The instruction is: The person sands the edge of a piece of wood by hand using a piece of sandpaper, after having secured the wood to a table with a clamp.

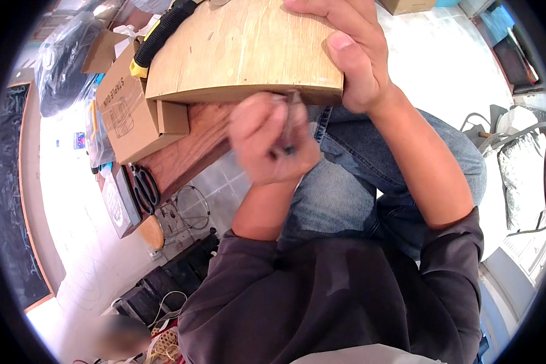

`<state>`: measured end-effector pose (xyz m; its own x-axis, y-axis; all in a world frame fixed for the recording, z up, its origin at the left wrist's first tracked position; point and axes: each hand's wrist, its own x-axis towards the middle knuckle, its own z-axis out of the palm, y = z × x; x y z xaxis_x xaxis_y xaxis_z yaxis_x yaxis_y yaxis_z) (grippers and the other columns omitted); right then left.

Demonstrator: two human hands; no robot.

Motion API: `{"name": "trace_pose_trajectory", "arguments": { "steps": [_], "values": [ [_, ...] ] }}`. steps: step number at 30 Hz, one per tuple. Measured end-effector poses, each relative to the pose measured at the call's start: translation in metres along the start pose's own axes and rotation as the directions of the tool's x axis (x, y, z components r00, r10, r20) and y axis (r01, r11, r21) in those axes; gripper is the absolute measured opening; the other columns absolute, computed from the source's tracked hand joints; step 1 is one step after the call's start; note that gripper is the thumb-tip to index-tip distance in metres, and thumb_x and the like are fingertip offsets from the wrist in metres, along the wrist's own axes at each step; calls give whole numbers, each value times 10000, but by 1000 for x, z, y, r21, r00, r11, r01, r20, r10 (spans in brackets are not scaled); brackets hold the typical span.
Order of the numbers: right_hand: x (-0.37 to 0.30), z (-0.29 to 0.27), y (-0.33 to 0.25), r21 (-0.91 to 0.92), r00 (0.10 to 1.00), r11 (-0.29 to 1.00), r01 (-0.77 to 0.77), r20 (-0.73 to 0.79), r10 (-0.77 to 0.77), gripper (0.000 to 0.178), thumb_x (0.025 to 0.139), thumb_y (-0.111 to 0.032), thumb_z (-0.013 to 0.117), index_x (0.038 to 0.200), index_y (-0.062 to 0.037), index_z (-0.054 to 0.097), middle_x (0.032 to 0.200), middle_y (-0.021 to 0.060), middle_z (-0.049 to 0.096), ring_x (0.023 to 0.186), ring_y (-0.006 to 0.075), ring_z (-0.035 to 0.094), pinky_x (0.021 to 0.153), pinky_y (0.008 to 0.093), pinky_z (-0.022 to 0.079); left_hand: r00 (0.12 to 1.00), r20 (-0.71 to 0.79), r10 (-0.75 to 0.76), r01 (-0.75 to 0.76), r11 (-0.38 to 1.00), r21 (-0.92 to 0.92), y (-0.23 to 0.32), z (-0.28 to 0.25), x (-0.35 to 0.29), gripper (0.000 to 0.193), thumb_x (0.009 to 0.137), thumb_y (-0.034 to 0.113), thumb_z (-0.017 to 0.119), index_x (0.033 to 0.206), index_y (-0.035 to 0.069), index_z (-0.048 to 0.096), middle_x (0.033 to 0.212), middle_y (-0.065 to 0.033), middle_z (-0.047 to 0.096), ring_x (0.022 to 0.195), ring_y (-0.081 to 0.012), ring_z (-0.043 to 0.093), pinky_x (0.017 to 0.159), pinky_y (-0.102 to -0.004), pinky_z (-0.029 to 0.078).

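Note:
A pale wooden board [242, 45] with a curved near edge lies across the top of the view. My right hand [361, 64] grips its right corner, thumb on the top face and the other fingers partly hidden. Below the near edge is my left hand [270, 139], closed and smeared by motion. Between its fingers it pinches a slim dark piece [292, 115], whose upper end meets the board's edge; its exact kind cannot be made out. At the board's left side lies a tool with a black and yellow handle [164, 36].
Left of the board, a brown cardboard box [127, 109] stands on the reddish wooden table [194, 145]. Black-handled scissors [145, 189] and a flat box [120, 203] are by the table's near end. Black bags [170, 279] lie on the floor at lower left. My legs in jeans [340, 188] are beneath.

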<state>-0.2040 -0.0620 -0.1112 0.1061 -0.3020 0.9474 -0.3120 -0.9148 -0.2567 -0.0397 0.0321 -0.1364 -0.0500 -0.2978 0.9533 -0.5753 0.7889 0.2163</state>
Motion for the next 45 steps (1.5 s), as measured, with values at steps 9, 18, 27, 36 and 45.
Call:
{"name": "trace_pose_trajectory", "arguments": {
  "steps": [9,18,27,36,45],
  "values": [
    [25,-38,-60,10,908,978,-209,374,191,547,873,-428,541,1162,20,665,1288,270,593,1319,435,501,1163,551,325,973,-161,-162,157,987,-46,-28,-36,35,231,969,21,665,1156,-12,533,1199,-187,645,1074,-270,646,958,-384,535],
    [37,-40,-66,-229,904,973,17,420,83,343,766,-192,837,1077,-71,759,1175,93,728,1189,298,680,1093,521,485,934,-115,-338,314,931,-185,-42,-35,32,272,913,39,734,1126,-9,572,1074,-153,745,1035,-245,711,1111,-457,413],
    [34,-35,-70,-261,921,965,38,384,68,294,754,-162,862,996,-34,754,1111,110,747,1115,297,717,1002,483,550,961,-112,-254,247,966,-70,-38,-38,36,259,936,37,717,1131,-1,551,1064,-173,757,1042,-241,719,1116,-468,400],
    [36,-33,-78,-220,924,973,-66,355,142,137,843,-43,766,971,2,748,1049,118,754,1072,299,738,1016,477,540,949,-197,-247,226,966,-125,-40,-37,33,264,880,50,772,1086,17,611,1041,-143,742,1000,-252,714,1040,-461,465],
    [8,5,-71,470,672,544,-696,160,723,803,910,-494,551,1549,-50,356,1647,203,249,1523,335,271,1244,459,198,990,-83,-116,107,988,-112,11,-19,5,302,760,68,752,1054,33,694,1053,-109,648,937,-305,629,803,-427,518]
  ]
}}
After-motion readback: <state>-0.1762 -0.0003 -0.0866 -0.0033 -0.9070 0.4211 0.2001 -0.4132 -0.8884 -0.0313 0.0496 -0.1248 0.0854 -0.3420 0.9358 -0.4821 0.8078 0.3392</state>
